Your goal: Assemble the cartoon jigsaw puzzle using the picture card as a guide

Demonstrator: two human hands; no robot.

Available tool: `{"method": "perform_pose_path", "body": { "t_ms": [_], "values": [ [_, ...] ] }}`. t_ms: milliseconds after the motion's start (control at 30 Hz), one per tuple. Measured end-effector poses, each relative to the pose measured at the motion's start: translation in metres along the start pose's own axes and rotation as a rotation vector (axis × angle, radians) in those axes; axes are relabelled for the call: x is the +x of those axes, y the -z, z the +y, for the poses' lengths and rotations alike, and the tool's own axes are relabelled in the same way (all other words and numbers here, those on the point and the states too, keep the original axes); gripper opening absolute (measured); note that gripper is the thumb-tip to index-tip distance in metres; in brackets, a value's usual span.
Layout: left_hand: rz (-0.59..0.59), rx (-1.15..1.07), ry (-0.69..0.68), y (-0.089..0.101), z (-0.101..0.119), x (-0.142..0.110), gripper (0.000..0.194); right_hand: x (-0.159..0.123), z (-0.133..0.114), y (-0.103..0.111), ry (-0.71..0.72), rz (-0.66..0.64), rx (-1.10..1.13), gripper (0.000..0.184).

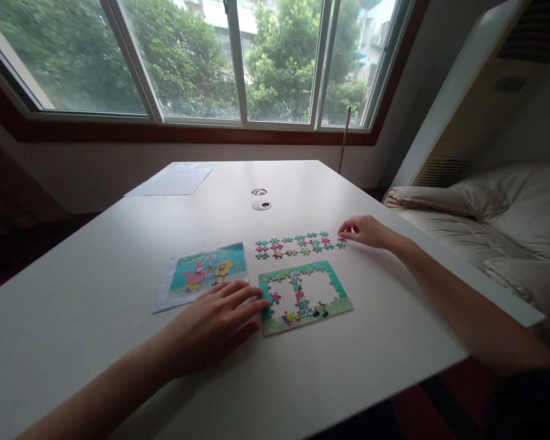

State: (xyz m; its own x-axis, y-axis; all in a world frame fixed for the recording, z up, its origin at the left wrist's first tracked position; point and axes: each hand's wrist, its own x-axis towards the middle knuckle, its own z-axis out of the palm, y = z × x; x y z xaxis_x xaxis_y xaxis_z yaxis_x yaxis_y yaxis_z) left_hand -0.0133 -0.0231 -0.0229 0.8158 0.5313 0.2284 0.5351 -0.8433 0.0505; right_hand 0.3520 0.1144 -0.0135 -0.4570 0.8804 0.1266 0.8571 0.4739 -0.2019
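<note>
A jigsaw puzzle (343, 304) lies partly filled in, its border joined round a Squidward figure with white gaps on both sides. My left hand (227, 315) rests flat with fingers stretched, the fingertips at the puzzle's left edge. Beyond the puzzle, loose jigsaw pieces (305, 250) are spread in rows. At the right end of these rows is my right hand (364, 232), thumb and fingertips pinched on a small pinkish puzzle piece (341, 238) at the tabletop. Left of the puzzle, a printed reference picture (192, 276) shows cartoon figures; my left hand covers its lower right corner.
All this lies on a white table (96, 293). Two round discs (261, 205) sit farther back, and white paper sheets (174, 181) lie at the far left corner. A cream sofa (476, 208) stands to the right; a window (197, 67) is behind the table.
</note>
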Motion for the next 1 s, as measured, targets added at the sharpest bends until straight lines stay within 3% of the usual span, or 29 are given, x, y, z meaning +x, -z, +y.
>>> {"method": "perform_pose_path", "body": {
  "t_ms": [233, 533, 1000],
  "values": [
    [-0.014, -0.01, 0.008, -0.003, -0.001, -0.001, 0.026, 0.009, -0.018, -0.014, 0.109, 0.074, 0.092, 0.028],
    [-0.007, 0.0, -0.001, -0.001, 0.0, 0.0, 0.026, 0.019, -0.02, -0.021, 0.12, -0.003, 0.139, 0.024],
    [-0.022, -0.011, 0.005, -0.003, 0.0, -0.001, 0.025, 0.029, -0.027, -0.014, 0.062, -0.145, 0.101, 0.022]
  ]
}}
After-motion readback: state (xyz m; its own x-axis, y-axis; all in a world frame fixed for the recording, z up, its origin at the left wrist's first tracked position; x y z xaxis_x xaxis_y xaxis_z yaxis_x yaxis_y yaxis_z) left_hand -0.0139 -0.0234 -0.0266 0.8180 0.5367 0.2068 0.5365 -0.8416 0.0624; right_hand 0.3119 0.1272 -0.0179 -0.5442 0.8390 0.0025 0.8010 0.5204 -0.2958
